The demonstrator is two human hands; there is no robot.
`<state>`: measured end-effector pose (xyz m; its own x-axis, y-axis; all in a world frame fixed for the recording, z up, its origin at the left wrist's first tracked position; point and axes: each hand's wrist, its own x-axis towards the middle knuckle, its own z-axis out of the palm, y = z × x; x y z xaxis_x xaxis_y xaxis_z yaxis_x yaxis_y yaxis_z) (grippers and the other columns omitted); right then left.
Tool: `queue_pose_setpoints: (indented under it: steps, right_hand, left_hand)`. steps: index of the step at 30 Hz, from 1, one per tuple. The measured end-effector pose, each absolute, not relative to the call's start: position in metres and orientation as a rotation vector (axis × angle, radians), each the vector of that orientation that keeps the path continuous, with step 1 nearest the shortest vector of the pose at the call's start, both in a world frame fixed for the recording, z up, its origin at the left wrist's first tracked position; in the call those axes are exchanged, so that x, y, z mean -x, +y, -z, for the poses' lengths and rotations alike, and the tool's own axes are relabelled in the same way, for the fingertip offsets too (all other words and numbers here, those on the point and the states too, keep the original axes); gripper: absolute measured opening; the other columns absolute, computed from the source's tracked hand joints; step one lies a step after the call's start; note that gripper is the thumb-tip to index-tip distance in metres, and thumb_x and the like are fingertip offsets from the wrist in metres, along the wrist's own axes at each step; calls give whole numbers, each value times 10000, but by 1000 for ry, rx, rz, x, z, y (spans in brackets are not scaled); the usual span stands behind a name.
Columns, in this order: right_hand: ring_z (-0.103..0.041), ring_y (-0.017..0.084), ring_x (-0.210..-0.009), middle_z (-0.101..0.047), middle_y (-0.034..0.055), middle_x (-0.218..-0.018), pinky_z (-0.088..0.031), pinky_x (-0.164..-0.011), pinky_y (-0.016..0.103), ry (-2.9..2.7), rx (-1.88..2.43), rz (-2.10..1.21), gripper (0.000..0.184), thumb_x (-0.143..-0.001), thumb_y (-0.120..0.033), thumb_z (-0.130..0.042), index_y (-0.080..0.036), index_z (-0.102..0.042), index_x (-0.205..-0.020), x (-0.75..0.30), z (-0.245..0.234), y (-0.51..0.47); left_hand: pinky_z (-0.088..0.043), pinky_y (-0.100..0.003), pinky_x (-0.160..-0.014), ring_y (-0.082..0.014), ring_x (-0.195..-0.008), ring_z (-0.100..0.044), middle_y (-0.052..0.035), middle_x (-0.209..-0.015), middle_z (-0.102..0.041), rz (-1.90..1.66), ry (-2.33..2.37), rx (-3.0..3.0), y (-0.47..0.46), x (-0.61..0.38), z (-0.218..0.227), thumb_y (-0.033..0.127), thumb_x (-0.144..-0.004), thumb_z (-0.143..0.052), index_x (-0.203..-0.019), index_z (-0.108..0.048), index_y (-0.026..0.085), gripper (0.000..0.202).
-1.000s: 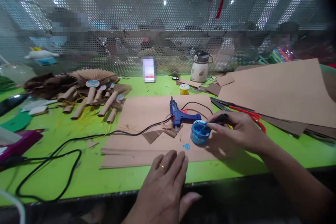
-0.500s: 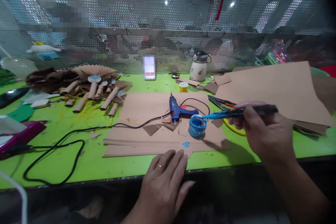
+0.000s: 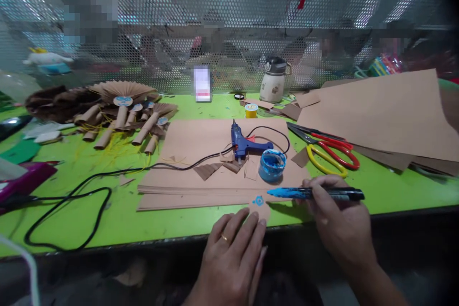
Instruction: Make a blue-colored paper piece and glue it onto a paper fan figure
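Note:
My right hand (image 3: 339,224) grips a black pen (image 3: 322,194) whose pointed end is coated in blue paint. Its tip is above the brown paper, just right of a round brown paper disc (image 3: 263,211) with a small blue ring painted near its top. My left hand (image 3: 233,253), a ring on one finger, lies with outstretched fingers on the disc's lower edge. Beyond the pen stands an open jar of blue paint (image 3: 271,172), its rim smeared. Stacked brown paper sheets (image 3: 204,198) lie under the jar.
A blue glue gun (image 3: 241,142) and its black cord lie behind the jar. Red- and yellow-handled scissors (image 3: 324,153) rest to the right. Paper fan figures (image 3: 124,105) crowd the left. Farther back are yellow thread (image 3: 251,111), a phone (image 3: 202,83) and a bottle (image 3: 273,83).
My right hand has moved the pen from the jar's rim down and left toward the disc. My left hand has shifted slightly right. The view has tilted a little downward.

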<state>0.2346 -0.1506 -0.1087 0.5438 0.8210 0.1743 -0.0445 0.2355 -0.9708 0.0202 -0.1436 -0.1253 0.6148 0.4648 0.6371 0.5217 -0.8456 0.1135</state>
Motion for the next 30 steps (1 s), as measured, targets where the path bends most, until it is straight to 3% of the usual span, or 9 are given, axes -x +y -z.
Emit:
queue_pose_setpoints:
  steps: [5, 12, 19, 30]
  right_hand:
    - [-516, 98, -466, -559, -47, -558, -436, -445, 211, -787, 1187, -753, 115, -826, -288, -685, -217, -594, -815, -229, 107, -151]
    - [-552, 126, -506, -600, -20, -560, -441, -462, 232, -901, 1168, -693, 84, -851, -282, -651, -201, -658, -835, -227, 108, -156]
    - [-525, 100, -427, -587, -32, -500, -442, -414, 194, -969, 1289, -618, 119, -835, -292, -659, -194, -647, -769, -224, 102, -158]
    - [-594, 130, -414, -630, -25, -504, -511, -414, 204, -1074, 1398, -648, 127, -786, -296, -684, -200, -629, -725, -224, 96, -155]
  left_hand:
    - [-347, -387, -974, -246, -1168, -540, -76, -1202, -664, 1164, -911, 2722, -146, -25, 133, 153, -832, -596, -1184, -633, 128, 355]
    - [-369, -351, -925, -221, -1130, -580, -70, -1158, -685, 1250, -981, 2669, -146, -30, 136, 145, -838, -580, -1153, -645, 163, 322]
    - [-383, -356, -898, -227, -1115, -592, -79, -1177, -678, 1283, -981, 2654, -147, -33, 132, 118, -829, -578, -1147, -642, 159, 326]
    - [-384, -357, -878, -223, -1098, -604, -80, -1150, -691, 1326, -960, 2642, -147, -33, 133, 102, -828, -576, -1107, -653, 160, 295]
